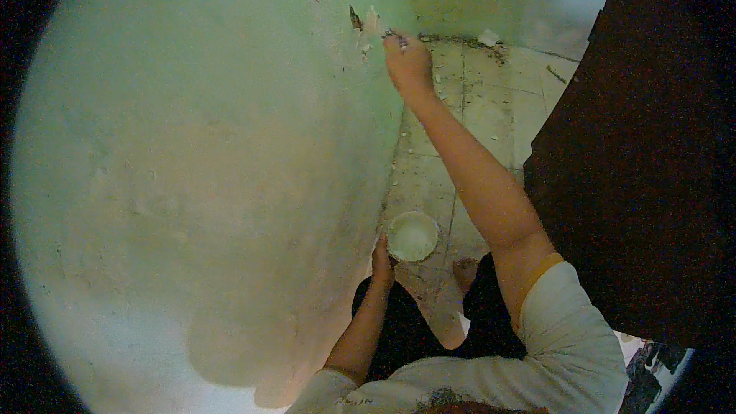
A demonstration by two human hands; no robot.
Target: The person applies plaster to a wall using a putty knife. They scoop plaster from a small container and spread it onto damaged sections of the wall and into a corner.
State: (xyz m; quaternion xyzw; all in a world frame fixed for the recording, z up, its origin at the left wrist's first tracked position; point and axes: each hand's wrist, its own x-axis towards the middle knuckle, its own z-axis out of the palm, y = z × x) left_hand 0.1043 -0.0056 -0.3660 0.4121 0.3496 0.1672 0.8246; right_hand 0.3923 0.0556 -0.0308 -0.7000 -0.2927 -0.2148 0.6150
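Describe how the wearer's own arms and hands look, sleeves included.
The left hand and right hand show no gloves. The left forearm and right forearm are bare. The right sleeve is short and whitish with a yellow-orange edge; the left sleeve is whitish too.

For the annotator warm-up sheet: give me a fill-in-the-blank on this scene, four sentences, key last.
1. The left hand holds a bowl whose rim is ____ in shape.
2. Compared with the left hand, the right hand, up by the chipped patch in the wall, is ____ from the person's body.
3. The tiled floor lies between the wall on the picture's left and the dark brown panel on its ____.
4. The person's trousers are ____ in colour.

Missing words: round; farther; right; black.
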